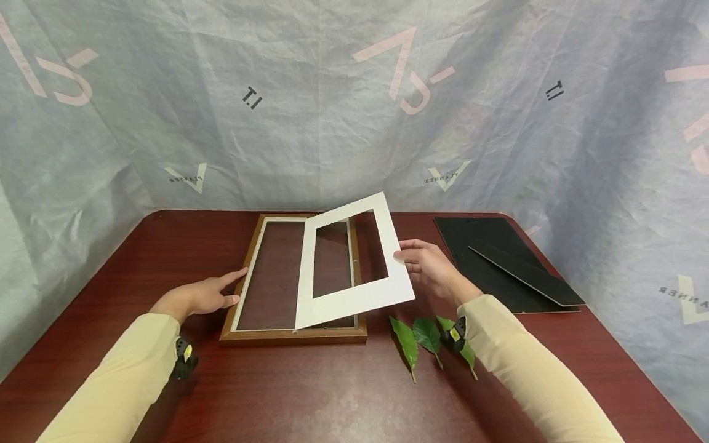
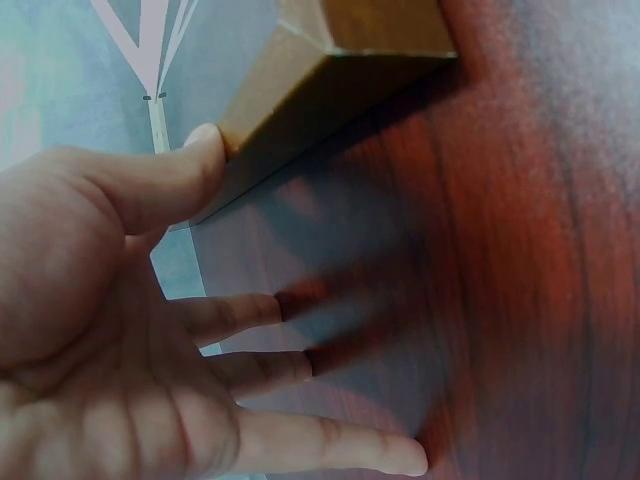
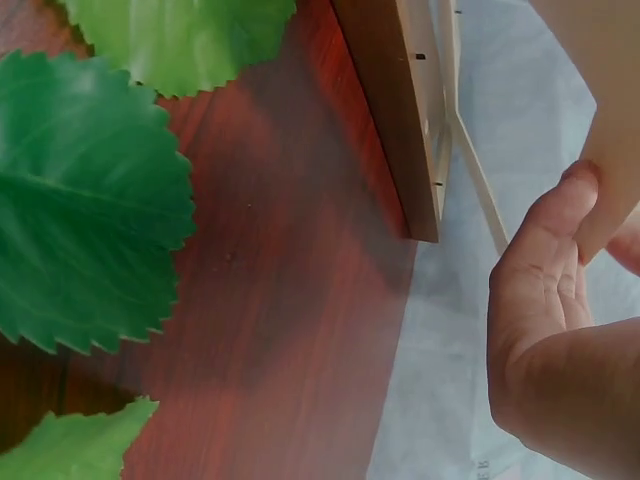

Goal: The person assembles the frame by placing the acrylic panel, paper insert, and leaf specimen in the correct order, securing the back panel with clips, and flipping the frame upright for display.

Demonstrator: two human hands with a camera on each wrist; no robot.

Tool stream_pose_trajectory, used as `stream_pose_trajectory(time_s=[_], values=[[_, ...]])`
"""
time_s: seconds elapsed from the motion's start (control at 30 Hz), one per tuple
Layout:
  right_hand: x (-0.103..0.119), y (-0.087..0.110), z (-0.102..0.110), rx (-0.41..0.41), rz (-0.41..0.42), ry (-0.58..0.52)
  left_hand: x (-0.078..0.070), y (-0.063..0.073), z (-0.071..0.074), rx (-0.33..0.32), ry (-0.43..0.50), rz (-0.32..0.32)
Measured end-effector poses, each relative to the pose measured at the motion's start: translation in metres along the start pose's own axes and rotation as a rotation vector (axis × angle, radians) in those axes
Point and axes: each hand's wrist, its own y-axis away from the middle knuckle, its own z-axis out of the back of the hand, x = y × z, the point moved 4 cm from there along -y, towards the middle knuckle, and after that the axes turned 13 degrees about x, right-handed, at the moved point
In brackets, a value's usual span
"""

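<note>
Hands, two, bare, in pale sleeves. Left hand [image 1: 202, 296]: fingers extended, nothing gripped; thumb and forefinger set against the left side of the picture frame. Right hand [image 1: 434, 269]: pinching the right border of the white mat between thumb and fingers.

White mat [image 1: 354, 301]: flat rectangular sheet, plain, with a rectangular window; tilted, right side raised, left part above the frame's opening. Located between the hands, toward the far edge of the tabletop [image 1: 277, 394].

Picture frame [image 1: 293, 336]: brown wood, pale inner lip, lying flat left of centre, beside the left hand.

Leaves, three, green, toothed margins: nearer the near edge, below the right hand.

Black backing board [image 1: 482, 237] with angled stand [image 1: 520, 274]: far right corner.

Obscured: frame's right part, partly behind the mat; right fingertips, behind it; rightmost leaf, partly under the wrist device. Whether glass fills the frame cannot be told.
</note>
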Motion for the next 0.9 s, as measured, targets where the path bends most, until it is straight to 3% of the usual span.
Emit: stream_pose_trajectory(time_s=[0.4, 0.9], values=[[-0.004, -0.004, -0.011, 0.018, 0.005, 0.05, 0.001, 0.0, 0.0, -0.008, 0.001, -0.013], [-0.004, -0.023, -0.036, 0.037, -0.022, 0.18, 0.0, -0.001, 0.0, -0.026, -0.029, -0.026]])
